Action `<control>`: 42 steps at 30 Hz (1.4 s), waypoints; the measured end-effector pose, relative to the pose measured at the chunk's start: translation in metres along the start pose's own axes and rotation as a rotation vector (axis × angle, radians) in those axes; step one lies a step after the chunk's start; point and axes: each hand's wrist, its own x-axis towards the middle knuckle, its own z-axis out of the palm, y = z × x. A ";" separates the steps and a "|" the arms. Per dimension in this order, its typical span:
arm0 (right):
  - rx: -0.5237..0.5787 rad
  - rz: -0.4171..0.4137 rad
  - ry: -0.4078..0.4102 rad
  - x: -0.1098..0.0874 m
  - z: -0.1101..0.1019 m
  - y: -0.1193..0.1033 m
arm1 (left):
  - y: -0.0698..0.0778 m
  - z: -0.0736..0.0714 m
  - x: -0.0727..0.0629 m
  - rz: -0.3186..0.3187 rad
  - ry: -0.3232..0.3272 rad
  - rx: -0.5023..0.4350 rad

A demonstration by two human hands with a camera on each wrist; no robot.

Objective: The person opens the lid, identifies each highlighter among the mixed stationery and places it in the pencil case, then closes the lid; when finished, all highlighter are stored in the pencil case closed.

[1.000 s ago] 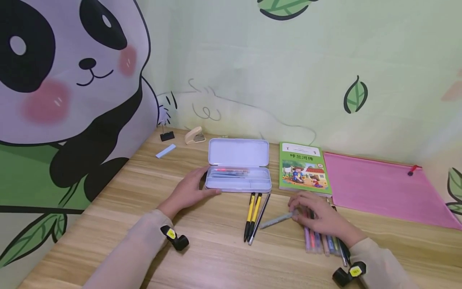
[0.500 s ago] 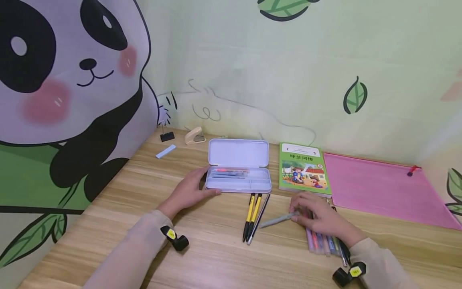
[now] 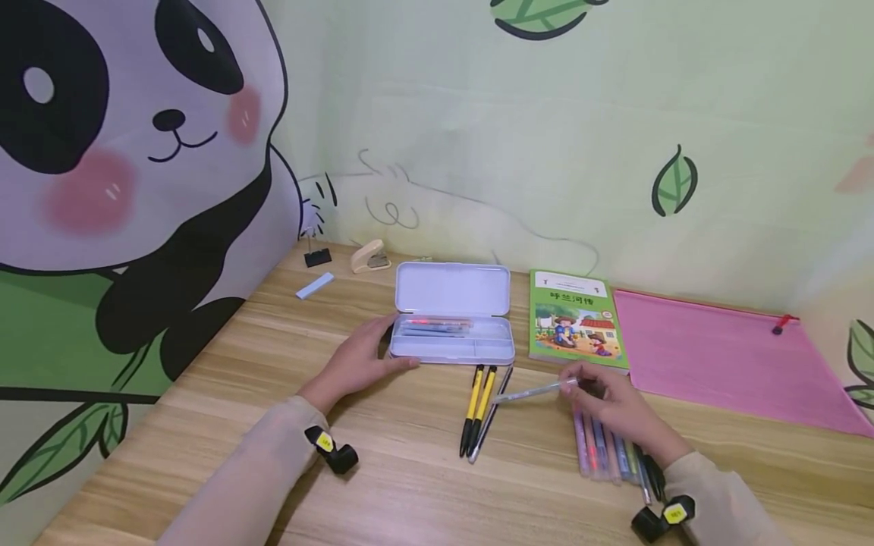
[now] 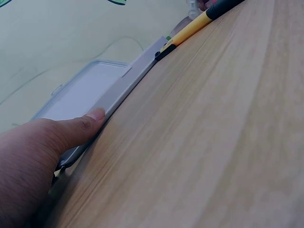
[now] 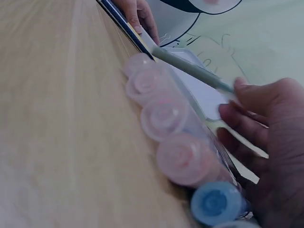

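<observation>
An open white pencil case (image 3: pixel 492 351) stands on the table with several pens in its back compartment. My left hand (image 3: pixel 356 358) holds the case's left end, thumb along the front edge; its other fingers are mostly hidden. In the left wrist view the thumb (image 4: pixel 78 130) presses the case's side. My right hand (image 3: pixel 610 400) pinches one end of a slim grey pen (image 3: pixel 529 392), which points left, raised over the table. Below that hand lies a row of colored pens (image 3: pixel 592 455), their clear ends close up in the right wrist view.
Two yellow-and-black pens (image 3: pixel 476 413) and a dark pen (image 3: pixel 486 425) lie before the case. A green book (image 3: pixel 576 322) and a pink zip pouch (image 3: pixel 724 356) are at right. Back left are a binder clip (image 3: pixel 317 258), a stapler (image 3: pixel 369 257) and a blue strip (image 3: pixel 315 285).
My right hand has lifted the grey pen off the table, moving it slightly up and to the right. My left hand stays on the pencil case.
</observation>
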 end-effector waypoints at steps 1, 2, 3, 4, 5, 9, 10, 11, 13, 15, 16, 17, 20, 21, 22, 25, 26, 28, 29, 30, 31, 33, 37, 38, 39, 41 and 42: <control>0.020 0.007 0.025 0.001 -0.001 -0.001 | 0.000 0.000 0.000 0.000 0.002 0.000; 0.044 0.013 0.051 0.001 -0.002 -0.002 | 0.000 0.000 0.000 -0.002 0.003 0.003; 0.058 0.015 0.084 0.002 -0.003 -0.003 | -0.001 0.000 0.000 0.001 0.006 0.004; 0.071 0.015 0.118 0.003 -0.004 -0.004 | -0.001 0.000 0.000 0.005 0.008 0.007; 0.089 0.020 0.151 0.004 -0.004 -0.006 | -0.001 0.000 0.001 0.008 0.009 0.009; 0.136 0.022 0.276 0.012 -0.001 -0.018 | -0.001 0.001 0.001 0.005 0.009 0.001; 0.155 0.026 0.298 0.016 0.002 -0.022 | -0.001 0.001 0.000 -0.001 0.007 -0.001; 0.162 0.030 0.316 0.021 0.005 -0.027 | -0.001 0.000 0.000 -0.006 0.006 -0.005; 0.167 0.031 0.331 0.031 0.014 -0.035 | -0.001 0.000 -0.001 -0.011 0.006 -0.004; 0.163 0.049 0.325 0.043 0.024 -0.043 | 0.000 -0.001 -0.001 -0.010 0.007 0.002; 0.168 0.053 0.317 0.050 0.028 -0.047 | 0.000 -0.001 -0.001 -0.008 0.007 0.004; 0.157 0.060 0.309 0.056 0.032 -0.050 | 0.000 -0.001 -0.001 -0.005 0.006 0.007; 0.168 0.057 0.302 0.077 0.044 -0.059 | -0.001 0.000 0.000 -0.001 0.007 0.011; 0.180 0.047 0.303 0.084 0.048 -0.062 | -0.001 0.001 0.000 0.001 0.008 0.012; 0.183 0.036 0.308 0.091 0.052 -0.065 | -0.002 0.001 0.000 0.001 0.009 0.015; 0.189 0.008 0.311 0.110 0.067 -0.074 | -0.003 0.001 0.001 -0.001 0.011 0.016; 0.163 -0.001 0.311 0.116 0.073 -0.074 | -0.003 0.001 0.001 -0.001 0.012 0.013; 0.084 -0.012 0.296 0.125 0.084 -0.071 | -0.003 0.003 0.001 -0.002 0.012 0.006; 0.037 -0.018 0.284 0.127 0.089 -0.068 | -0.002 0.003 0.001 -0.001 0.011 0.004; -0.004 -0.028 0.275 0.128 0.093 -0.065 | -0.002 0.004 0.001 -0.002 0.009 0.003; -0.041 -0.036 0.273 0.131 0.097 -0.058 | -0.002 0.005 0.001 0.003 0.009 0.000; -0.088 -0.049 0.262 0.130 0.101 -0.054 | -0.002 0.006 0.002 0.005 0.012 0.006; -0.081 -0.068 0.281 0.130 0.106 -0.050 | -0.003 0.004 0.001 -0.004 0.017 0.012; -0.074 -0.069 0.284 0.130 0.107 -0.050 | -0.004 0.003 0.001 -0.009 0.016 0.014; -0.069 -0.067 0.287 0.130 0.108 -0.050 | -0.004 0.002 0.001 -0.014 0.012 0.013; -0.067 -0.063 0.290 0.130 0.109 -0.049 | -0.005 0.001 0.000 -0.012 0.007 0.003; -0.067 -0.063 0.290 0.130 0.110 -0.049 | -0.005 0.000 0.000 -0.009 0.006 0.000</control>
